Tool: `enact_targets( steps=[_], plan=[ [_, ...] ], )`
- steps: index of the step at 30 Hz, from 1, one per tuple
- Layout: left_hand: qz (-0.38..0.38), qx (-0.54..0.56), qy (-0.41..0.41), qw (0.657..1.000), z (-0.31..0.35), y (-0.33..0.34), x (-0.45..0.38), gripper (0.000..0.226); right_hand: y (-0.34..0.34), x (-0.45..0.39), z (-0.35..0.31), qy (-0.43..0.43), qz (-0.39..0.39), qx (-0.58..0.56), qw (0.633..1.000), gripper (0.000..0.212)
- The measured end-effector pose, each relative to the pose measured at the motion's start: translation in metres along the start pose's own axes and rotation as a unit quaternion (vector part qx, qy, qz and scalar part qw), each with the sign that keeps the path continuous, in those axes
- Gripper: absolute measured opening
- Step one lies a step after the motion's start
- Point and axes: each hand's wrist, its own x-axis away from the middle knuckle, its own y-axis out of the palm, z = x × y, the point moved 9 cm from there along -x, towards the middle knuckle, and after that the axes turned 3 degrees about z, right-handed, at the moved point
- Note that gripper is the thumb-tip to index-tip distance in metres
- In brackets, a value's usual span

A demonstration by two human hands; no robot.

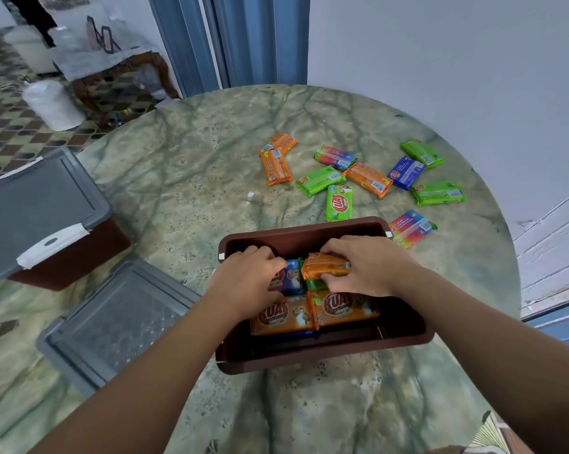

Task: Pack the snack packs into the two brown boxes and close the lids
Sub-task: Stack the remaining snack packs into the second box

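Observation:
An open brown box point(404, 335) stands on the table in front of me, with several snack packs inside. Two orange packs point(312, 312) lie flat at its near side. My left hand point(247, 283) reaches into the box and grips a blue pack point(293, 278). My right hand point(368, 267) holds an orange pack point(325, 265) over a green pack point(314, 285) in the box. Several loose packs point(368, 178), orange, green, blue and rainbow, lie scattered behind the box. A second brown box point(76, 257) with a grey lid point(34, 208) on it sits at the left edge.
A loose grey lid point(119, 322) lies on the table left of the open box. The round marble table point(191, 178) ends near a white wall on the right. Beyond it are a wooden side table point(119, 67) and a white bag point(52, 104) on a tiled floor.

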Motion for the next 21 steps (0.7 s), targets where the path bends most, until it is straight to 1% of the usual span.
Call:
enact_targets(
  steps=[2,6,9,12,18,21],
  plan=[
    [-0.002,-0.015,0.009,1.000,0.0015,-0.0003,-0.0004,0.053,-0.0020,0.0004,-0.0006,-0.002,0.006,-0.004,1.000,0.066],
    [-0.004,-0.024,0.014,1.000,0.0034,-0.0002,0.0006,0.050,-0.0032,0.0036,-0.0037,-0.012,0.005,-0.007,1.000,0.067],
    [-0.006,-0.026,0.017,0.999,0.0049,-0.0007,0.0004,0.049,-0.0061,0.0051,-0.0061,-0.012,0.004,-0.010,1.000,0.056],
    [-0.005,-0.023,0.015,1.000,0.0063,-0.0018,0.0009,0.049,-0.0089,0.0051,0.0001,0.016,0.012,-0.033,0.999,0.044],
    [-0.004,-0.022,0.013,1.000,0.0079,-0.0032,0.0030,0.049,-0.0050,0.0007,0.0034,0.019,0.008,-0.037,0.999,0.041],
    [-0.003,-0.024,0.017,1.000,0.0080,-0.0034,0.0028,0.050,-0.0010,-0.0027,0.0017,0.003,0.001,-0.006,1.000,0.040]
  ],
)
